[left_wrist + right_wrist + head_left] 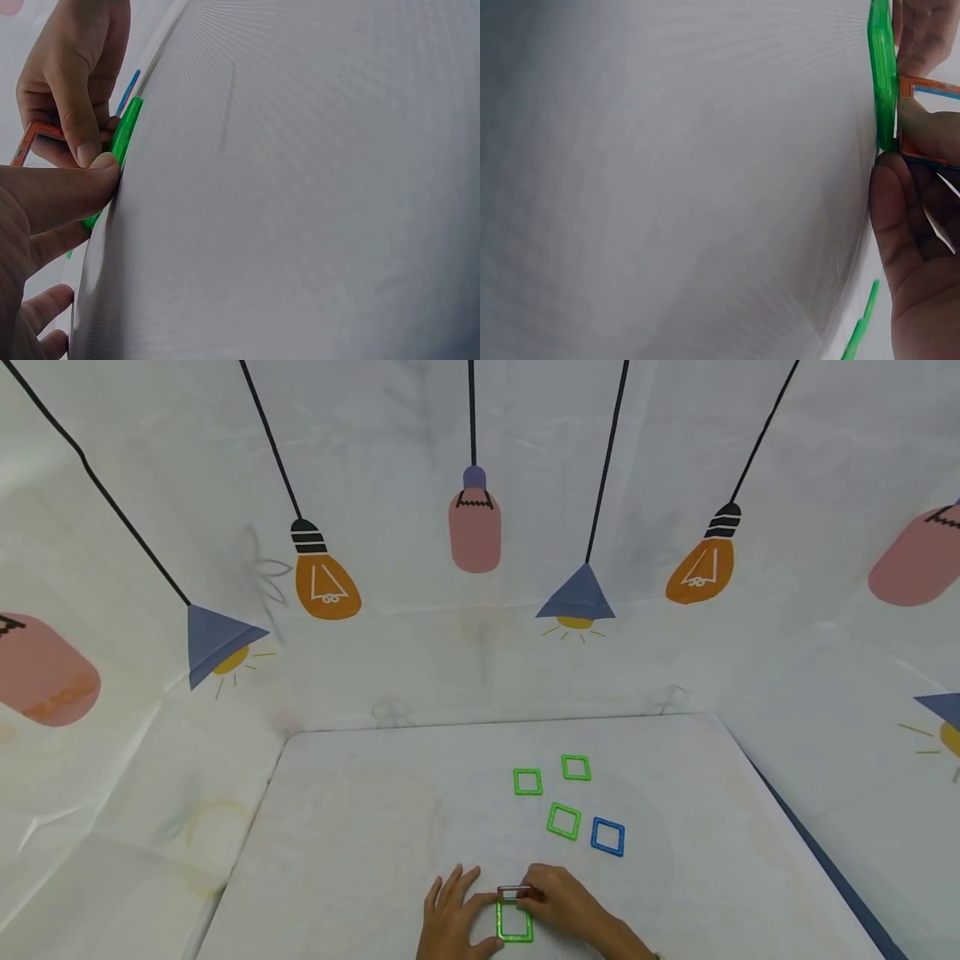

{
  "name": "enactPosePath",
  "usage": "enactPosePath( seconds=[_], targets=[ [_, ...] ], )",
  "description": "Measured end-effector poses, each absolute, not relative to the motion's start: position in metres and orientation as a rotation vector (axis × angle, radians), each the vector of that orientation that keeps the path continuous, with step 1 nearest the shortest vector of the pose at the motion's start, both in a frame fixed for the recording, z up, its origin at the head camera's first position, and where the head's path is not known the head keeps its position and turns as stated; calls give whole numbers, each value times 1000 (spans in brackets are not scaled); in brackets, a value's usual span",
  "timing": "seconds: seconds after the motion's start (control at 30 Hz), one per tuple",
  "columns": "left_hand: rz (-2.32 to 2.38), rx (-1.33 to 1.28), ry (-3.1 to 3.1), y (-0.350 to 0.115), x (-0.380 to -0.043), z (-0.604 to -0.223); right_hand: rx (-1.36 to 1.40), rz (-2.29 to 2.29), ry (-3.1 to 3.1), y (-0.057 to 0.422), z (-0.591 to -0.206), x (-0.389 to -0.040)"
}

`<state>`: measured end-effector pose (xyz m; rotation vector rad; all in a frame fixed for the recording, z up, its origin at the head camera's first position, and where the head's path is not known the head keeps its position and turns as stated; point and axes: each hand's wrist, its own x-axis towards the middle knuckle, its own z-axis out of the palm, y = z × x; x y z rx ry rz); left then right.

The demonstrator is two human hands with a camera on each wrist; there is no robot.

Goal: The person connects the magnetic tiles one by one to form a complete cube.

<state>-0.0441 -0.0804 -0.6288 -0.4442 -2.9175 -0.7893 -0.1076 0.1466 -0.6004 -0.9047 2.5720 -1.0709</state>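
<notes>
In the head view a green square frame [514,938], like a magnetic building tile, lies flat on the white table near its front. My left hand [453,922] grips this piece at its left side between thumb and index finger, the other fingers spread over the tabletop. Opposite, my right hand [566,902] pinches an orange square frame [907,94], which stands on edge along the green frame's far side. The wrist views show the two pieces touching or nearly so. Part of the orange frame is hidden by the right-hand fingers.
Beyond the hands, three loose green square frames [515,782] and a blue square frame [622,842] lie on the white table [345,843], toward the right of centre. A white backdrop [420,652] printed with hanging lamps rises behind and along the sides.
</notes>
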Motion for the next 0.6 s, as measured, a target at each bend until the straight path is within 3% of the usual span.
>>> enactPosePath(
  seconds=[0.6],
  targets=[
    [-843, -428, -2961, -81, -46, -627, -855, -1066, 2556, 143, -601, -107]
  ],
)
